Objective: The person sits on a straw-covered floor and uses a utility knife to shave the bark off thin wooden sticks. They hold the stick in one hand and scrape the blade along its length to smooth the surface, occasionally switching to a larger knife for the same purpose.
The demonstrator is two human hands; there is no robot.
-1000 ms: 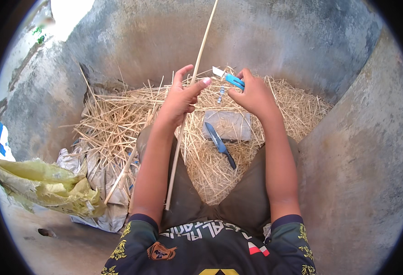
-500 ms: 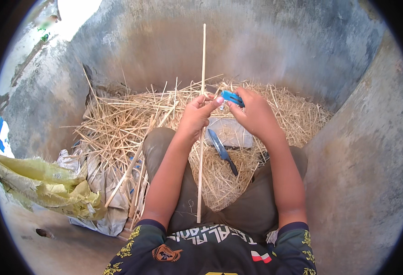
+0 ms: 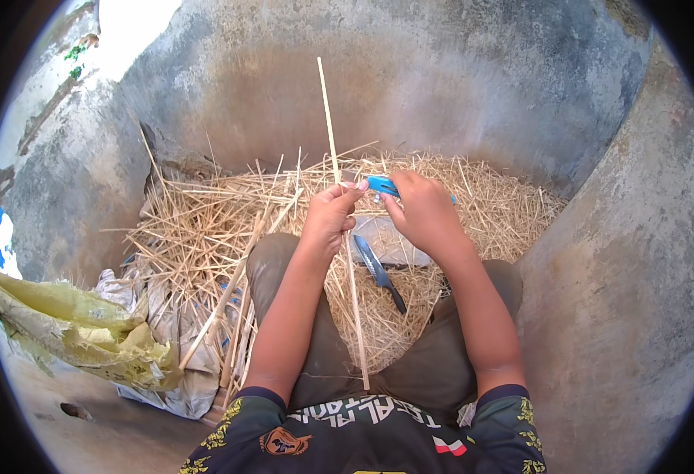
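Note:
My left hand (image 3: 330,219) is closed around a long, thin, pale bamboo strip (image 3: 327,118). The strip leans slightly, its top in front of the far wall and its lower end near my lap. In my right hand (image 3: 426,212) is a blue utility knife (image 3: 383,186), its front end close to my left thumb and fingertips beside the strip. What the blade touches is too small to tell. Below both hands, a kitchen knife (image 3: 379,273) with a blue blade and black handle lies partly over the straw, next to a grey flat block (image 3: 410,250).
Curved, stained concrete walls (image 3: 442,71) surround me. Split strips and shavings (image 3: 205,221) heap up on the left and across the far side. A torn yellow sack (image 3: 86,324) stands at the left beside whitish cloth (image 3: 197,379). My knees flank the block.
The bamboo strip has tilted, its top shifting left and its lower end right. Both hands sit slightly lower in the picture, and the utility knife has turned a little in my right hand.

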